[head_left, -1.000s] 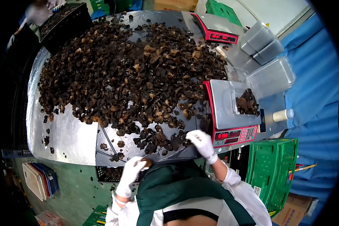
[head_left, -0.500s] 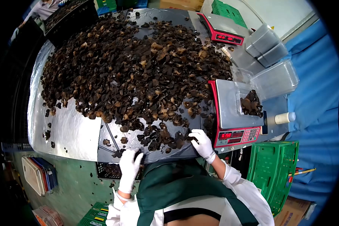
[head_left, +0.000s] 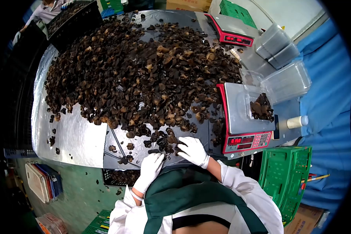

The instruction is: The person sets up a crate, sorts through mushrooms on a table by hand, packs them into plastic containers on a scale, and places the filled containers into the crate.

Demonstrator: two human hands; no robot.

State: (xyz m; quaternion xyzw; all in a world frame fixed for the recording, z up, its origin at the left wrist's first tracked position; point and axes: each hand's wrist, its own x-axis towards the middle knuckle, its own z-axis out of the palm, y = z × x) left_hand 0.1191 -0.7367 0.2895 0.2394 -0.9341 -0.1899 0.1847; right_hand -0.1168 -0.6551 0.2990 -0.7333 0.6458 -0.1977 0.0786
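A co-worker point(head_left: 50, 12) stands behind a black crate point(head_left: 78, 26) of dark pieces at far left, beside a metal-topped table point(head_left: 84, 142) heaped with wood ear mushrooms point(head_left: 144, 74). At the near edge, the person's white-gloved left hand point(head_left: 150, 168) rests with fingers together and slightly bent; whether they grip anything cannot be told. Just right of it, the gloved right hand point(head_left: 194, 151), fingers partly spread and gently curved, reaches into a small cluster of mushrooms point(head_left: 163, 141) in front of the main heap; any grip is unclear. Farther right, a red-trimmed digital scale point(head_left: 238, 117) bears a clear plastic tray point(head_left: 250, 97) with a mushroom portion point(head_left: 262, 107), near a white bottle point(head_left: 297, 122) and a blue curtain point(head_left: 323, 89).
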